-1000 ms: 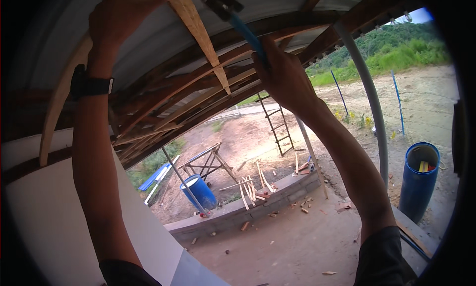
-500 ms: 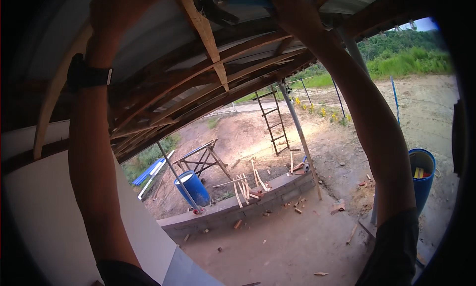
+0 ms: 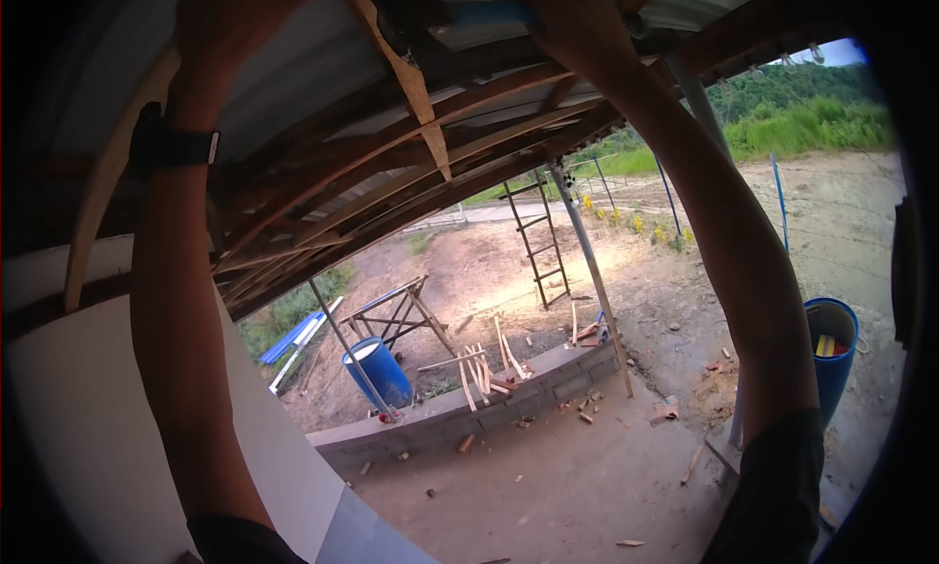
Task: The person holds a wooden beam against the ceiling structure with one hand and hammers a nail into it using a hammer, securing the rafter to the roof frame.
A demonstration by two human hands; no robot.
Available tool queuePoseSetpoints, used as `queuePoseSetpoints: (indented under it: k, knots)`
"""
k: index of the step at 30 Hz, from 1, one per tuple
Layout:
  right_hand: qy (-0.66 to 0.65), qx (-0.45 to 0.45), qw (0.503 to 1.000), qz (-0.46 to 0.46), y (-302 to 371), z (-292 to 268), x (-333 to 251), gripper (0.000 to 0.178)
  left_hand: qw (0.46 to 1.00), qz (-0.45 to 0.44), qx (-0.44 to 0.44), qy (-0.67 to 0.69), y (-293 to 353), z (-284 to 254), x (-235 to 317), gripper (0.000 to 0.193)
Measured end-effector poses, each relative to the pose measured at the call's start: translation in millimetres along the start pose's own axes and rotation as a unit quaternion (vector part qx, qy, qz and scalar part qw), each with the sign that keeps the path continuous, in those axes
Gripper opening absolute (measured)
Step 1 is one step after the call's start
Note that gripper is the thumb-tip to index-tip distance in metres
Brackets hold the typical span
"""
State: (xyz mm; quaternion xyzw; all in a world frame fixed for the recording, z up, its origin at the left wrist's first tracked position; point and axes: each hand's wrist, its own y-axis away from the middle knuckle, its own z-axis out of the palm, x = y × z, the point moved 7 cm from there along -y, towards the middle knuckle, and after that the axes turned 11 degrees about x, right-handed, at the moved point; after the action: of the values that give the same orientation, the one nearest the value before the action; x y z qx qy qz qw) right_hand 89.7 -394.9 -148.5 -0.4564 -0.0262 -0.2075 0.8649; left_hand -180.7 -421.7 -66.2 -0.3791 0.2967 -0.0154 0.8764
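Both my arms reach up toward the roof framing. My right hand [image 3: 572, 26] is closed round the blue handle of a hammer [image 3: 489, 14]. The hammer's dark head is up against a narrow wooden strip [image 3: 416, 90] under the metal roof sheets. My left hand [image 3: 235, 21], with a dark watch [image 3: 174, 143] on its wrist, is raised at the upper left beside the same strip. Its fingers run out of the top of the picture, so what they hold, if anything, is hidden.
Roof beams [image 3: 489, 99] cross overhead. Below, a low block wall [image 3: 430, 422] carries several wood sticks. Beyond stand a blue drum [image 3: 380, 373], a wooden trestle [image 3: 396, 315] and a ladder [image 3: 536, 241]. Another blue drum [image 3: 836, 368] is at the right, a white panel [image 3: 88, 407] at the left.
The hammer head has shifted left, onto the wooden strip, and my right hand has moved slightly left with it. My left hand has barely moved.
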Motion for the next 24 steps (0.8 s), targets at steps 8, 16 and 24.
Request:
queuePoseSetpoints:
  k: [8, 16, 24]
  knots:
    - [0.037, -0.049, 0.997, 0.052, -2.2, 8.8, 6.7, 0.01, 1.0, 0.021, 0.014, -0.015, 3.0, -0.5, 3.5, 0.058]
    - [-0.021, 0.05, 0.998, 0.012, -0.6, -5.1, -5.9, 0.009, 1.0, 0.014, 0.02, 0.017, 0.4, 1.8, 0.1, 0.055]
    - [-0.063, -0.019, 0.993, 0.103, 85.1, -35.8, -9.7, 0.026, 0.999, 0.024, 0.0, 0.031, -0.9, 4.6, -8.7, 0.054]
